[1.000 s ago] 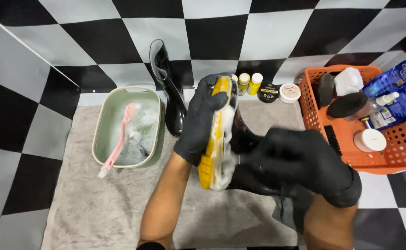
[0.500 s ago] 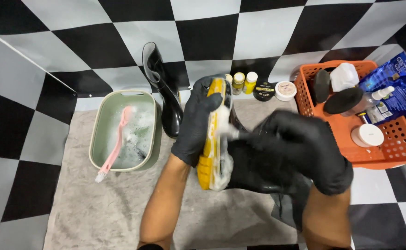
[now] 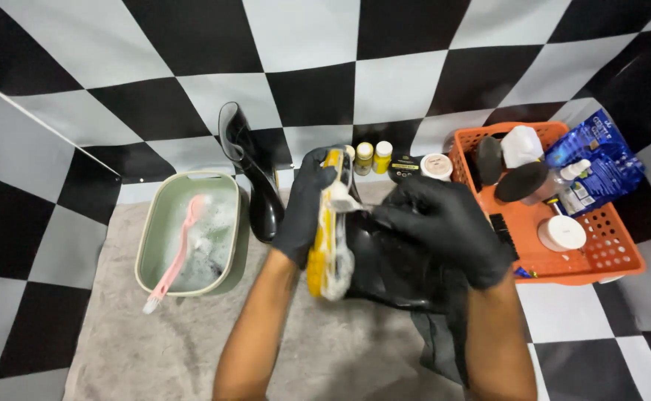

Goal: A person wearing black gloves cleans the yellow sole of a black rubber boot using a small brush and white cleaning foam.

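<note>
Left to right: a green basin (image 3: 230, 223) of suds holding a pink brush (image 3: 174, 255); an upright black boot (image 3: 255, 182); the left hand (image 3: 307, 204) clenched on a second boot (image 3: 333, 230), yellow sole up, above the grey mat (image 3: 117, 349). It probably handles stiff, wet and slippery (hold the sole edge). The right hand (image 3: 444, 226) pinches a small scrubber (image 3: 344, 200) against it; an orange basket (image 3: 607, 256) crowds the right.
</note>
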